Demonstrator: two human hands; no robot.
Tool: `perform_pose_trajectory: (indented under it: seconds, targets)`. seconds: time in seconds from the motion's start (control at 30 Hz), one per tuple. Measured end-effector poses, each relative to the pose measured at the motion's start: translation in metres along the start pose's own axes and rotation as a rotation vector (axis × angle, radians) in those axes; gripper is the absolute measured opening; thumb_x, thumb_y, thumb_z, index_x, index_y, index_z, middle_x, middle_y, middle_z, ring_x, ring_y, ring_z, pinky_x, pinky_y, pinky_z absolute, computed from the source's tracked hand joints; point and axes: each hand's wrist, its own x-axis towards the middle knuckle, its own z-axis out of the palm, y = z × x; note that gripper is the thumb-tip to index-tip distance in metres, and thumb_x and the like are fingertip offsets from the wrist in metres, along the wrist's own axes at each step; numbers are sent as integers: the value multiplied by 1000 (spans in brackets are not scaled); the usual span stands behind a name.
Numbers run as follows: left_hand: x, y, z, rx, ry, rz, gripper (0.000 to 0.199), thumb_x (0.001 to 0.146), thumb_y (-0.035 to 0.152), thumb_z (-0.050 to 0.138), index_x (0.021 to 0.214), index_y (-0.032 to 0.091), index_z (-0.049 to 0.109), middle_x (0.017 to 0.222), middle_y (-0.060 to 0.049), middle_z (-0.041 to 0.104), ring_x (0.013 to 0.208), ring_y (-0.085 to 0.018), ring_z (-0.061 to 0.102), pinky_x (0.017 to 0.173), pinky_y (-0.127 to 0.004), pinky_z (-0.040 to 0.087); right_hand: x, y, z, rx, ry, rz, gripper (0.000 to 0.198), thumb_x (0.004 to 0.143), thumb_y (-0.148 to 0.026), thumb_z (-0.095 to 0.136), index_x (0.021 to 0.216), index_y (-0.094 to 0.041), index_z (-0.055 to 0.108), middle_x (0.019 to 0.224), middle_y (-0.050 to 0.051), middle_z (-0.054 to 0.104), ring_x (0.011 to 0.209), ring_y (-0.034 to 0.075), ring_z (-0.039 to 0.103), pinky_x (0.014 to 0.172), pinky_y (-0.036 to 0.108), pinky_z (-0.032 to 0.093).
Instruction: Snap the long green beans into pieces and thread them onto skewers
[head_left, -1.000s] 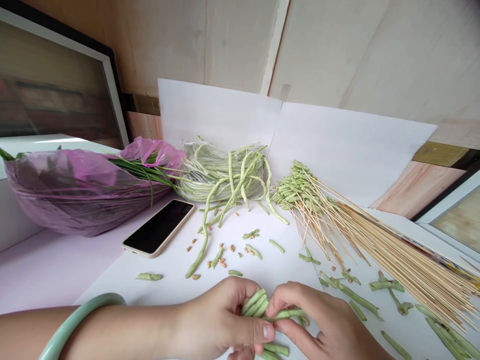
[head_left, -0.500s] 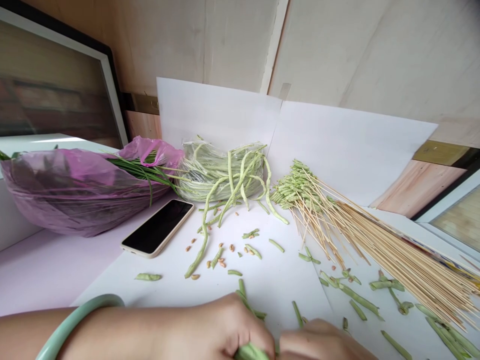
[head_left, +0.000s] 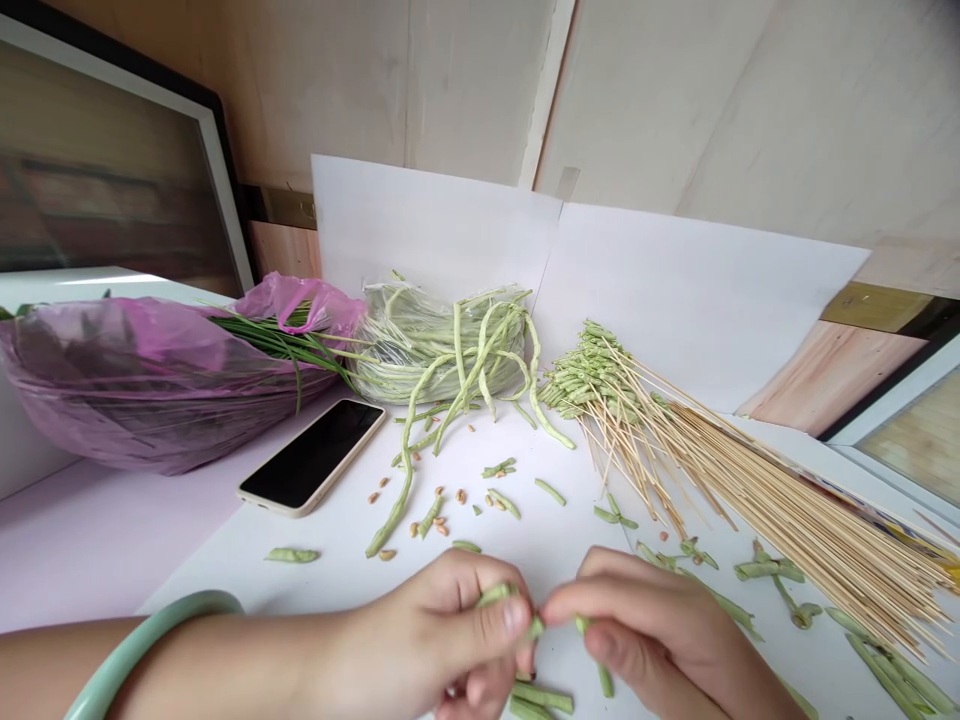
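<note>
In my left hand (head_left: pixel 465 630), which is closed, a folded piece of green bean (head_left: pixel 495 594) is pinched between thumb and fingers. A pale green jade-like bangle (head_left: pixel 150 650) circles that wrist. Just across from it, my right hand (head_left: pixel 652 630) has its index fingertip close to the left thumb. A short bean piece (head_left: pixel 604 680) shows under and beyond the right thumb, seemingly pinched there. Below the left hand lie several cut bean pieces (head_left: pixel 541 697) on the white sheet, partly hidden by the fingers.
Long beans (head_left: pixel 405 480) spill from a clear plastic bag (head_left: pixel 375 370) at the back. A phone (head_left: pixel 315 455) and a purple bag of greens (head_left: pixel 150 400) are at left. Right of the middle lie bamboo skewers (head_left: pixel 795 500) with beans threaded on several ends (head_left: pixel 592 370). Seeds (head_left: pixel 439 525) and scraps are scattered about.
Both hands have risen a little and drawn slightly apart at the fingertips. The bean in the left hand is now higher, and cut pieces show beneath it.
</note>
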Motion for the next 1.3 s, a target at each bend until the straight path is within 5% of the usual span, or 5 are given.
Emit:
perform_pose_trajectory:
  seconds: [0.27,0.53,0.87,1.03,1.3]
  targets:
    - [11,-6,-4,-335,108,-77,41,83,51,58,87,11,60,68,-7,64,40,-11,58,35,-17,43,5,13,3,16,24,6,43,92,-13,38,124,-28,62,82,1,62,64,12,62,58,19,51]
    - [12,-9,-5,-270,91,-86,50,81,55,58,76,5,61,60,-8,60,46,-12,61,43,-17,49,7,18,9,56,-64,101,22,81,-7,52,90,-27,53,75,-10,75,74,11,69,68,16,50]
    - [10,-8,-4,-26,80,-163,37,68,37,74,85,15,49,66,0,60,48,-8,56,46,-17,46,-2,30,19,-200,-68,-14,30,80,-10,60,99,-30,48,68,-10,68,62,11,64,59,15,50]
    - [3,1,2,495,188,-38,10,78,23,56,83,18,49,67,2,53,52,-8,47,49,-20,39,0,31,8,-434,94,-218,34,91,-54,52,111,-27,44,65,-6,59,52,13,59,54,22,49]
    - [-4,12,4,1407,199,73,26,70,8,49,91,21,58,86,-2,60,72,-16,56,64,-26,43,3,34,2,-509,122,-157,29,98,-46,40,118,-25,40,61,-8,56,47,12,57,50,22,47]
